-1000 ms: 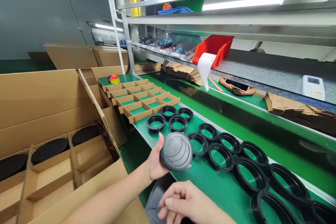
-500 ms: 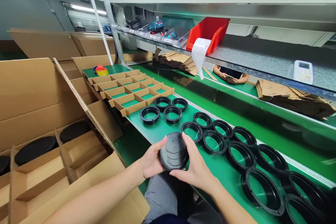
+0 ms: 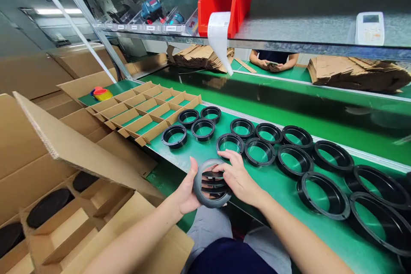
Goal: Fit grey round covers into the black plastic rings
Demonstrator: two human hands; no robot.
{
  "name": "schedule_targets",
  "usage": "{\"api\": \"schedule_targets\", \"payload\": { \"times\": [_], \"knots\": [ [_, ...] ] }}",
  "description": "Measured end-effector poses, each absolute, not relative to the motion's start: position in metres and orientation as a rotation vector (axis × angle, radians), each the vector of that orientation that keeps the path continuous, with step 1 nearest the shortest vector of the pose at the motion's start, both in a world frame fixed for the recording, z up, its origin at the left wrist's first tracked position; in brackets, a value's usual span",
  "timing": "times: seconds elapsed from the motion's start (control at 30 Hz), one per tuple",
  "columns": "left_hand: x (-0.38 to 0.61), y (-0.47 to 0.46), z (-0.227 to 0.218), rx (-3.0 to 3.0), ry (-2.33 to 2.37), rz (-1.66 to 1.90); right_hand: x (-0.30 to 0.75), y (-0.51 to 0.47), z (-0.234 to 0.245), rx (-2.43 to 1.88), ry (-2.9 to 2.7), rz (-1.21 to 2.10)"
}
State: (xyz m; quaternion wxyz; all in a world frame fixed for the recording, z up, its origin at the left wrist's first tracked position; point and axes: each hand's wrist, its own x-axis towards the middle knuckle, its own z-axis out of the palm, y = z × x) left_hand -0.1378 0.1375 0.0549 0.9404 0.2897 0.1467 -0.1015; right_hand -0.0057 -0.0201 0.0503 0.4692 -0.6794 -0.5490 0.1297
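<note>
My left hand (image 3: 186,190) grips a round dark grey vent part (image 3: 208,185) by its left rim, just off the near edge of the green bench (image 3: 279,227). The slats of the part are tilted apart. My right hand (image 3: 236,176) lies over its right side with the fingers curled onto the slats. Several black plastic rings (image 3: 259,152) lie in rows on the bench just beyond the hands, running off to the right.
A cardboard box with dividers (image 3: 61,227) at my left holds black round parts (image 3: 48,206). A flat cardboard divider grid (image 3: 144,111) lies at the bench's far left, tape rolls (image 3: 101,93) behind it. Another person's hands (image 3: 272,65) rest across the conveyor, below a red bin (image 3: 224,0).
The round part went from my left hand alone to both hands. Its face, closed a second ago, now shows slats tilted apart. The view has dropped and swung right.
</note>
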Motion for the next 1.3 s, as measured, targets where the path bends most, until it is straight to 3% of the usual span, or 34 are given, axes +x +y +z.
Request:
{"api": "schedule_targets", "payload": {
  "times": [0.3, 0.53, 0.73, 0.97, 1.17, 1.3],
  "knots": [
    [-0.127, 0.138, 0.063, 0.532, 0.409, -0.267, 0.004, -0.019, 0.043, -1.314, -0.772, 0.719],
    [-0.122, 0.139, 0.066, 0.516, 0.566, -0.214, -0.011, -0.041, 0.036, -1.569, -1.101, 0.453],
    [-0.119, 0.129, 0.064, 0.523, 0.639, -0.151, -0.028, -0.040, 0.016, -1.769, -1.603, -0.087],
    [-0.107, 0.114, 0.076, 0.830, 0.528, -0.289, -0.014, -0.042, 0.031, -1.882, -1.487, 0.158],
    [-0.048, 0.154, 0.045, 1.564, 0.798, 0.327, 0.005, -0.051, 0.036, -2.042, -1.091, 0.003],
    [-0.033, 0.172, 0.032, 1.553, 0.728, 0.260, 0.006, -0.052, 0.030, -2.151, -1.152, 0.039]
  ]
}}
